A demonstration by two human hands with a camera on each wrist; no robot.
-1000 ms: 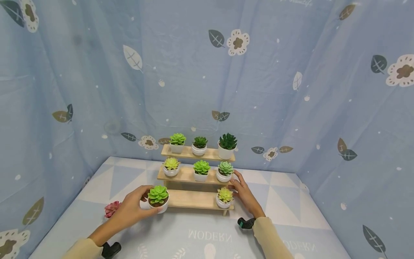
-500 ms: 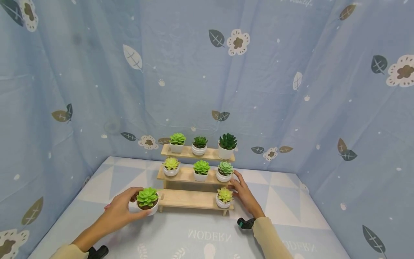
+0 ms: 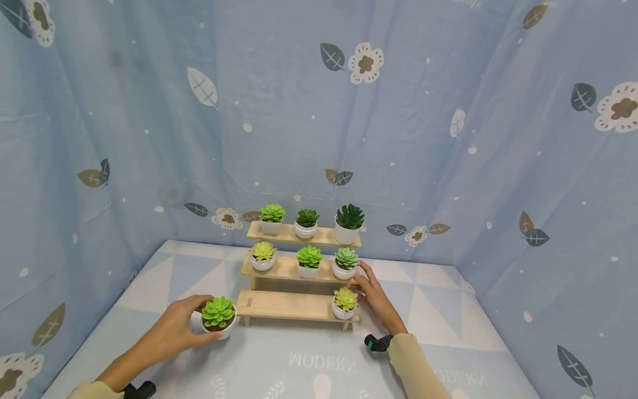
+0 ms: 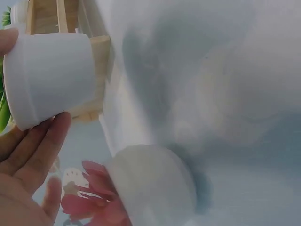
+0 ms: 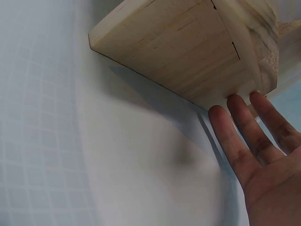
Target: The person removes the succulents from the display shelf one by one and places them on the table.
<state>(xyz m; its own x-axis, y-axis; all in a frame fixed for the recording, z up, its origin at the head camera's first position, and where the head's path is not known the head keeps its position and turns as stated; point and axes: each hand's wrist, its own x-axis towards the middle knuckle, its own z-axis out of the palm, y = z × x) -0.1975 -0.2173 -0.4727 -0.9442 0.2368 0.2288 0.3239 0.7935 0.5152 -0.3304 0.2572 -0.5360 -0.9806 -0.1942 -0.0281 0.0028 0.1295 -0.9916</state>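
Observation:
My left hand (image 3: 171, 332) holds a white round pot (image 4: 51, 75) with a bright green succulent (image 3: 218, 312), thumb on the near side and fingers on the far side. The pot is just left of the bottom tier of a three-tier wooden stand (image 3: 289, 306). Its base is apart from the tabletop in the left wrist view. My right hand (image 3: 377, 299) is at the stand's right end, and its nearly straight fingers (image 5: 244, 127) touch the wood of its side. A pink succulent (image 4: 96, 200) in a white pot (image 4: 155, 183) stands near my left hand.
Several potted succulents fill the top and middle tiers, among them a dark green one (image 3: 349, 221) at top right. A yellow-green succulent (image 3: 345, 302) sits at the bottom tier's right end. A patterned blue curtain (image 3: 279, 111) closes the back and sides of the table (image 3: 433, 316).
My left hand has carried the green succulent leftward and a little toward me, away from the bottom tier's left end. The pink succulent is now hidden in the head view. My right hand stays put.

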